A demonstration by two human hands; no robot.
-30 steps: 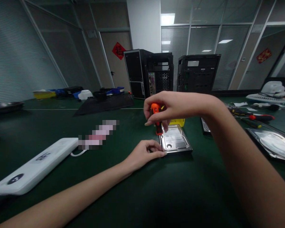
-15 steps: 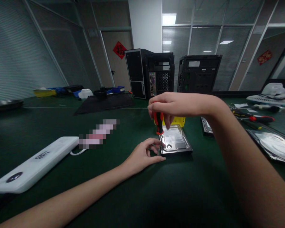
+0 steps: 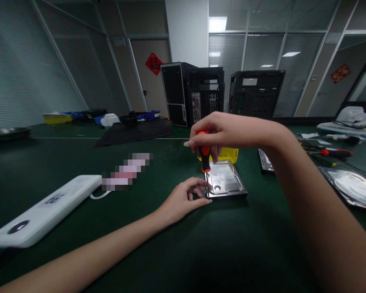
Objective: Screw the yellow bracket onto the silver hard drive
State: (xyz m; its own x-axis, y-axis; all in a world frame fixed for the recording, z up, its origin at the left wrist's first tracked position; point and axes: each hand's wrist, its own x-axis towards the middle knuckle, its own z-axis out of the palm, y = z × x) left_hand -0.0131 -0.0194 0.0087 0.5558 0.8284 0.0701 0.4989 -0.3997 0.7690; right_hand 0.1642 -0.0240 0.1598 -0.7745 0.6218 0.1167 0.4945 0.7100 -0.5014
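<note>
A silver hard drive [image 3: 227, 179] lies flat on the dark green table [image 3: 171, 260]. My right hand [image 3: 209, 132] is closed round the top of a red and black screwdriver [image 3: 204, 154], which stands nearly upright over the drive's left edge; its tip is too small to make out. Against the drive's left side rests my left hand [image 3: 186, 197], fingers curled and touching the front left corner. Behind the drive sits a yellow object [image 3: 229, 155], partly hidden by my right hand.
At left lies a white device [image 3: 49, 211] with a cable. Black computer cases [image 3: 175, 93] stand at the back. On the right are another hard drive [image 3: 264, 162], a silver disc-like part [image 3: 354, 187] and pliers [image 3: 335, 153]. A black mat [image 3: 134, 133] lies behind.
The fingers of my right hand have shifted on the screwdriver, showing more of its orange top, and the hand sits slightly higher. My left thumb has moved slightly up against the drive.
</note>
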